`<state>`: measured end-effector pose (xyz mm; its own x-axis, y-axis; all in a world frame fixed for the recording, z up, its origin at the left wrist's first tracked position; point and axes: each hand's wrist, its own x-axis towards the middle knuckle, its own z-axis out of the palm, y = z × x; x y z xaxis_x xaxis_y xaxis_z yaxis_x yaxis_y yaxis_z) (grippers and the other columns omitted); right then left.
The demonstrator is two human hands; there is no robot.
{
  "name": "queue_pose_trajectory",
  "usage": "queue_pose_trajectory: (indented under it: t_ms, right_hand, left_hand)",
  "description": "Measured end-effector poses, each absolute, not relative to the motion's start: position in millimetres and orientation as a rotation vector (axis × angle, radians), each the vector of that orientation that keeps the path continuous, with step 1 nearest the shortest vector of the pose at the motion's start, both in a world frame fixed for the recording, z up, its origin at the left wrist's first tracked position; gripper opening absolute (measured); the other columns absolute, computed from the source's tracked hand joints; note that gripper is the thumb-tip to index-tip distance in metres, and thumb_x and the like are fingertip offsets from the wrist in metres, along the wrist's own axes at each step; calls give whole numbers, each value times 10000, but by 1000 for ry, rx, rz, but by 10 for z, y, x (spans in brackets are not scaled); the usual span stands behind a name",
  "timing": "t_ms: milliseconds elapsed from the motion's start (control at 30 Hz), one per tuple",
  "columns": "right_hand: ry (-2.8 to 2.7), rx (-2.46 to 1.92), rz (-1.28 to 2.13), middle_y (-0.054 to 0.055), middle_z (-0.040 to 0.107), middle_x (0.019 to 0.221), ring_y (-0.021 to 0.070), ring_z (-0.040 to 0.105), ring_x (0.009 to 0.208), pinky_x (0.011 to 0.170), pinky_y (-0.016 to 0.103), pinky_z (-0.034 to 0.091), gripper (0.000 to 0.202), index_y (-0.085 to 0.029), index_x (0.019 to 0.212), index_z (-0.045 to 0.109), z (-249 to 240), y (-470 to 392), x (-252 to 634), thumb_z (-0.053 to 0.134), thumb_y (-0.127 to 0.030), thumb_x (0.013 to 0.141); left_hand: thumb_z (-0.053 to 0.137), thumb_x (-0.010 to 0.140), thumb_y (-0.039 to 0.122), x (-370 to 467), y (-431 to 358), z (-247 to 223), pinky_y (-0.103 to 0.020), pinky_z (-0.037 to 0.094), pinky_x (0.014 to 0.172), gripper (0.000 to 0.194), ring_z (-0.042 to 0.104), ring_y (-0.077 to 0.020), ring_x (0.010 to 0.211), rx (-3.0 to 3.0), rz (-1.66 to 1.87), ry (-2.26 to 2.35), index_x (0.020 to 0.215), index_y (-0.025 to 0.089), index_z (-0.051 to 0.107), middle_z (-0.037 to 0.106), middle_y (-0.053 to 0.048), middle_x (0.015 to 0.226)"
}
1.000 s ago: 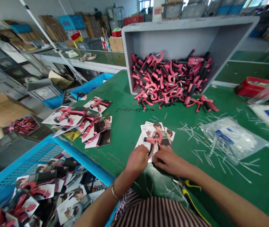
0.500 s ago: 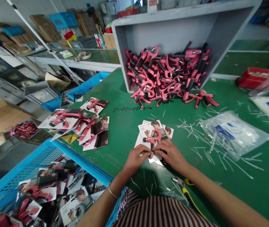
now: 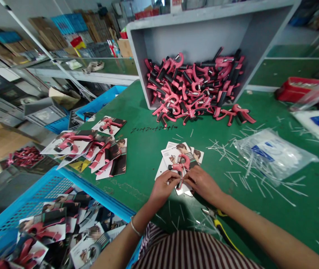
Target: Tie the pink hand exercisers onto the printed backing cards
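A pink and black tool lies on a small pile of printed cards in front of me. Both hands meet at the tool's lower handle. My left hand is closed, thumb and fingers pinched at the handle's left side. From the right, my right hand pinches at the same spot, its fingertips close to the left ones. Whatever is between the fingertips is too small to make out. White ties are scattered to the right, beside a clear plastic bag. Cutting pliers with yellow and black handles lie below my right forearm.
A grey bin tipped on its side holds many pink tools at the back. Carded tools are piled at the table's left edge, above a blue crate full of more. A red box stands far right.
The view has shifted slightly, so the table's contents sit a little further left. Both hands remain at the handle, with the fingertips moved slightly apart from the tool's handle.
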<state>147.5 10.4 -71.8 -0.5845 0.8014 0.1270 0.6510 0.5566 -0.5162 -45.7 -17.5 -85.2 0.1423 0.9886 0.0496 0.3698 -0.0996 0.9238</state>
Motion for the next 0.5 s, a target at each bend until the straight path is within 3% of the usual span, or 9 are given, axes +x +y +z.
queue_pose_trajectory:
  t_ms: [267,500]
  right_hand:
    - [-2455,-1175,556,69,651,810,203,540,810,744,310,438,140,-164,822,647,-679,86,1465,583,-231,928]
    - [-2451,-1121,552,75,646,843,209,553,830,759,322,445,132,-160,855,623,-689,59,1454,566,-247,937]
  left_hand:
    - [593,852,200,-423,-189,-880,-256,501,721,84,629,-152,763,1587,931,1328,845,204,677,662,-12,836]
    - [546,909,222,-453,-211,-701,-291,462,805,125,602,-176,860,1962,759,1330,878,200,665,669,-35,884]
